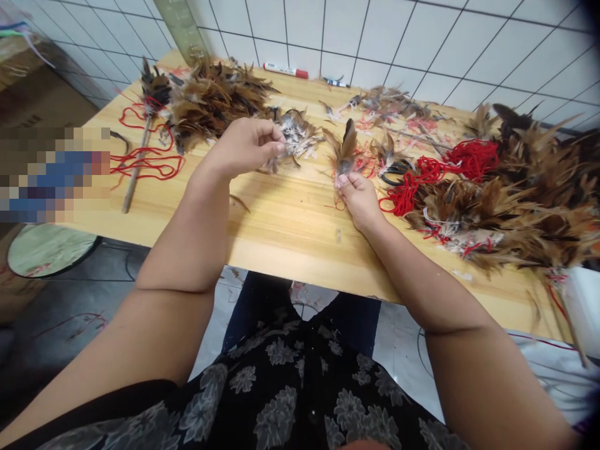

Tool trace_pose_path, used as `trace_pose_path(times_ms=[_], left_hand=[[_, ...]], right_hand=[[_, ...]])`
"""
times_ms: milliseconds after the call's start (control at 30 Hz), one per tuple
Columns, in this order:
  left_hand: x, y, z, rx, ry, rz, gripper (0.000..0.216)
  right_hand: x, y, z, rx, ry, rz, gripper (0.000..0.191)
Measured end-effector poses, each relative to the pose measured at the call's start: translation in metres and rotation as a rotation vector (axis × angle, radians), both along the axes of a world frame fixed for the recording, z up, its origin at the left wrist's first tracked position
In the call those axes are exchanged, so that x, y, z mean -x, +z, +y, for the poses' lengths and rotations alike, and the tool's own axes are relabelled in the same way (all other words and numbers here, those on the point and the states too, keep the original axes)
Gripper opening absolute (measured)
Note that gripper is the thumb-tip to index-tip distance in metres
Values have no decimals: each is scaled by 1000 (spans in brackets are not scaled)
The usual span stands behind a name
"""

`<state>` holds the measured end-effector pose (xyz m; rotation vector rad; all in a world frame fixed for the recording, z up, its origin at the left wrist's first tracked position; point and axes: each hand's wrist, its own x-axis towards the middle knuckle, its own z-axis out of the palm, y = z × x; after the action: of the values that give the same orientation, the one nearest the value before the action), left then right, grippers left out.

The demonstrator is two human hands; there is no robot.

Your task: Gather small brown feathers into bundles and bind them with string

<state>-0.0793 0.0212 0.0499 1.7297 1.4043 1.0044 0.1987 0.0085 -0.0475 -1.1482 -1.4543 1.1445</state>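
My right hand [360, 199] pinches a small bunch of brown feathers [345, 150] by its base, with the dark tips pointing up and away from me. My left hand [250, 145] is closed in a pinch beside the pale quill ends of loose feathers [300, 132]; whatever lies between those fingertips, if anything, is too small to make out. Behind the left hand lies a big pile of brown feathers [215, 100]. Just right of the right hand are black-handled scissors, apparently [397, 172], and a tangle of red string [403, 197].
A feather-tipped stick [137, 165] with loose red string lies at the left of the wooden table [290, 231]. More feathers [525, 219] and a red string heap [473, 159] cover the right side. A red-capped marker [285, 70] lies by the tiled wall. A round stool [51, 249] stands left.
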Motion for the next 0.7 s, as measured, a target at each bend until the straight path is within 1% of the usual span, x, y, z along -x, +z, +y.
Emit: trace_pose_path(times_ms=[100, 200, 333, 433, 567, 700], left_hand=[[-7, -6, 1, -128, -132, 180, 6], [-16, -14, 1, -266, -280, 378, 12], [-28, -24, -1, -360, -408, 507, 17], [-34, -30, -2, -391, -447, 545, 21], [-37, -34, -3, -417, -470, 574, 24], [-37, -35, -2, -446, -466, 605, 22]], right_hand=[[2, 2, -1, -10, -42, -32, 56], [5, 5, -2, 0, -78, -79, 50], [9, 6, -4, 1, -61, -133, 43], [11, 2, -3, -23, -49, -188, 43], [11, -4, 1, -38, -21, -277, 43], [8, -7, 4, -57, 37, -338, 35]])
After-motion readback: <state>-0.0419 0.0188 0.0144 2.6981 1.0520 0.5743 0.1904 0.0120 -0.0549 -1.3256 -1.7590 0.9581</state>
